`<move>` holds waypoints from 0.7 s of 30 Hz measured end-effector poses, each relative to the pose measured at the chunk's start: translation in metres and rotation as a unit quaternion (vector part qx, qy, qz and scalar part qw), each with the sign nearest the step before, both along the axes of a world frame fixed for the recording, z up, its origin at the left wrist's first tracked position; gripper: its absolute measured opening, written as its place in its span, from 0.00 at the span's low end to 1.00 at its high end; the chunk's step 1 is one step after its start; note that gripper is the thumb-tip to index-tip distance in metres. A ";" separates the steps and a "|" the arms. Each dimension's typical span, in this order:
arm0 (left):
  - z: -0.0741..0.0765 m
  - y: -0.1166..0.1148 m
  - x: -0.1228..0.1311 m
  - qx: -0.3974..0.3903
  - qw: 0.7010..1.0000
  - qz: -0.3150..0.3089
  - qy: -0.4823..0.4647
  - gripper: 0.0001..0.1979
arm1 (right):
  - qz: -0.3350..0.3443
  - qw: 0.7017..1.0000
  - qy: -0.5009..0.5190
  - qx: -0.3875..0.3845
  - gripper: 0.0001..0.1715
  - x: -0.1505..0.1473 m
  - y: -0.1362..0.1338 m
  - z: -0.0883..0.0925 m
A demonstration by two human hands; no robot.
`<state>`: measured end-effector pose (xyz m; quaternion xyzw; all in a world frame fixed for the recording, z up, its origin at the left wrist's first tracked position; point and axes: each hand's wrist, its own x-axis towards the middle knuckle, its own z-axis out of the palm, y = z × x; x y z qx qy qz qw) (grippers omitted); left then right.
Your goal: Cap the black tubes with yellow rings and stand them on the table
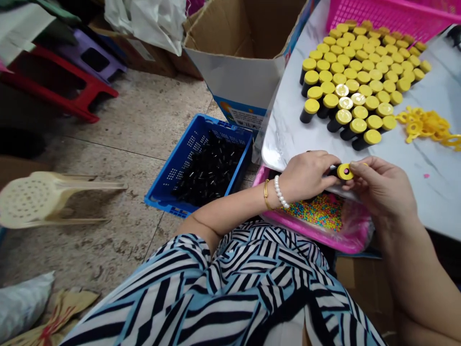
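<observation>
My left hand [311, 175] is closed around a small black tube [333, 170], just past the table's front edge. At the tube's end sits a yellow ring piece [345, 171] with a round opening in its middle. My right hand [387, 185] pinches the right side of that yellow piece between thumb and fingers. Whether the piece is fixed on the tube, I cannot tell. Below both hands lies a pink tray [313, 233] lined with clear plastic, holding many small coloured beads [320, 211]. Loose yellow ring pieces [427, 125] are heaped on the table to the right.
Many yellow-capped black tubes [360, 72] stand upright on the white marbled table [284, 129], before a pink basket [392, 19]. A blue crate [169, 180] of black tubes is on the floor beside an open cardboard box [237, 67]. Stools [29, 199] stand left.
</observation>
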<state>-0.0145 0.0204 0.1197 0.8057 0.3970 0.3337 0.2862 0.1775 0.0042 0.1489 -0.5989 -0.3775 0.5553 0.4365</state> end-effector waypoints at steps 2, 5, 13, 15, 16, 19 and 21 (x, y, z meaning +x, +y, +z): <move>0.007 -0.001 -0.002 -0.040 0.999 -0.019 -0.011 0.14 | -0.008 1.000 -0.002 0.005 0.22 -0.003 -0.002 0.000; 0.017 -0.002 -0.002 -0.135 0.989 -0.028 -0.050 0.15 | -0.019 1.000 -0.007 0.019 0.21 -0.006 -0.007 -0.001; 0.012 0.007 0.013 -0.203 0.974 0.003 -0.102 0.13 | -0.020 0.995 -0.089 0.041 0.23 -0.008 -0.013 -0.004; 0.010 0.002 0.011 -0.201 0.974 -0.005 -0.104 0.12 | -0.014 0.996 -0.083 0.036 0.23 -0.008 -0.013 -0.005; 0.008 -0.001 0.010 -0.181 0.978 -0.007 -0.102 0.12 | -0.011 0.996 -0.082 0.037 0.23 -0.007 -0.014 -0.006; 0.001 -0.006 0.010 -0.064 0.995 0.008 -0.072 0.20 | -0.003 0.995 -0.084 0.058 0.21 0.001 -0.013 -0.010; -0.004 -0.005 0.011 -0.004 0.999 0.026 -0.044 0.19 | 0.018 0.997 -0.049 0.048 0.24 0.012 -0.011 -0.011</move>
